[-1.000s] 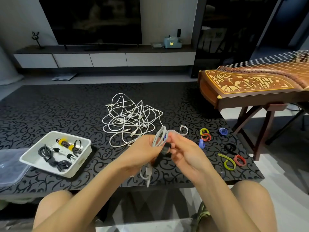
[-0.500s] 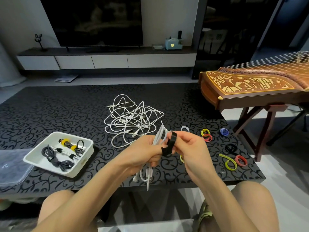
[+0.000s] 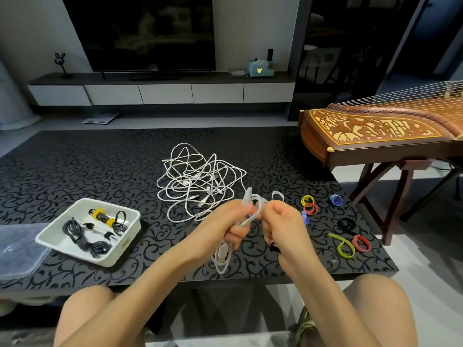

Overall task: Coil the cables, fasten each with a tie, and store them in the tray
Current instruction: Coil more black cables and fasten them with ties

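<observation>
Now my left hand [image 3: 231,222] grips a coiled white cable [image 3: 223,250] above the near edge of the black table [image 3: 75,166]. My right hand [image 3: 284,227] is curled up tight next to it, touching the cable's top loop. It holds a black tie [image 3: 274,247], and only a little bit pokes out. Behind my hands lies a messy pile of white cables [image 3: 198,181]. More colored ties [image 3: 310,204] lie on the right. On the left sits the white tray [image 3: 117,251] with tied black cables [image 3: 82,236] inside.
</observation>
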`<move>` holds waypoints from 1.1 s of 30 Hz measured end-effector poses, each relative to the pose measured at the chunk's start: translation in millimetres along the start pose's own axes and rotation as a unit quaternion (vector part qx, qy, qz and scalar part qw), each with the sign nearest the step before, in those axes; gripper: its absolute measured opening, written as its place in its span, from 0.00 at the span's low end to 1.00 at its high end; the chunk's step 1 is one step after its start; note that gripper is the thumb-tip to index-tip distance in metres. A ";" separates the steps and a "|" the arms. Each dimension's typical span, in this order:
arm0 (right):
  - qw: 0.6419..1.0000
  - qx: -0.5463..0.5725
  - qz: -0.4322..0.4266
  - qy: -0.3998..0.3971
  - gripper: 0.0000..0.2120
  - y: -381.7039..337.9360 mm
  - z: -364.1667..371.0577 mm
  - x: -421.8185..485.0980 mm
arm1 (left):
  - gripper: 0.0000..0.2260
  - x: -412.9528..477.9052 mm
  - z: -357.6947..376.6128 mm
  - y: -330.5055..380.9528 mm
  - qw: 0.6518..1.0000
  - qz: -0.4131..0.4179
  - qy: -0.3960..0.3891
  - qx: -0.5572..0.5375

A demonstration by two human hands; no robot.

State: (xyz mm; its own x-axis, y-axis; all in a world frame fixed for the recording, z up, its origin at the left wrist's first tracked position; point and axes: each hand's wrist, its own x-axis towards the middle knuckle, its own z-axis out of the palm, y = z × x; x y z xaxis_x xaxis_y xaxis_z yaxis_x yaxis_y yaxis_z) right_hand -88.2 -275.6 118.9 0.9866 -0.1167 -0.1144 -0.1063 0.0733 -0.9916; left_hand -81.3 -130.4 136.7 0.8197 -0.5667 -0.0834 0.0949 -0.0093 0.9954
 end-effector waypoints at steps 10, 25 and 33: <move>0.997 -0.034 -0.043 -0.052 0.15 -6.4 1.2 -0.2 | 0.15 -0.5 3.8 -5.8 0.996 -0.070 0.052 0.029; 0.996 0.006 -0.048 -0.075 0.04 -4.0 -7.6 -29.3 | 0.09 9.8 -0.9 -6.9 0.951 0.098 0.286 0.065; 0.963 -0.104 -0.195 -0.153 0.14 -28.7 -16.3 -32.2 | 0.12 17.5 0.9 -2.6 0.928 0.086 0.257 0.254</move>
State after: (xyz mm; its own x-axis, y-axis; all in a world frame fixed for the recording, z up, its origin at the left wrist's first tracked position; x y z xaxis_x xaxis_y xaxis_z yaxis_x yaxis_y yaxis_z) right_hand -118.9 -290.2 150.1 0.9433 0.2052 0.2608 0.2887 -0.1203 -0.9498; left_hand -67.7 -141.1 132.6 0.9717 -0.1295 0.1977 -0.2342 -0.4166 0.8784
